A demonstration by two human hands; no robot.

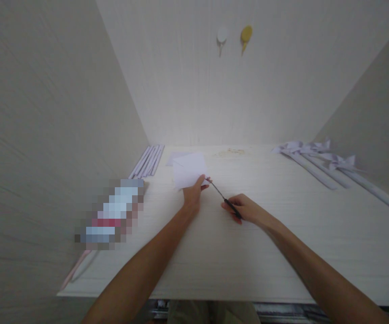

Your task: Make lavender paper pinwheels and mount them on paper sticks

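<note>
A square sheet of white paper is pinched at its lower right corner by my left hand, thumb on top. Its surface shows a crease line near the upper left. My right hand is closed round the black handle of a pair of scissors, seen nearly edge-on. The slim metal blades point up and left, reaching the paper's corner beside my left fingers. Whether the blades are apart there is too small to tell. Another sheet of paper lies partly under the held one.
Several rolled white paper sticks lie at the back left. Finished-looking paper pinwheels on sticks rest at the right. A blurred-out device with a pink strap stands by the left wall. White and yellow hooks are on the back wall.
</note>
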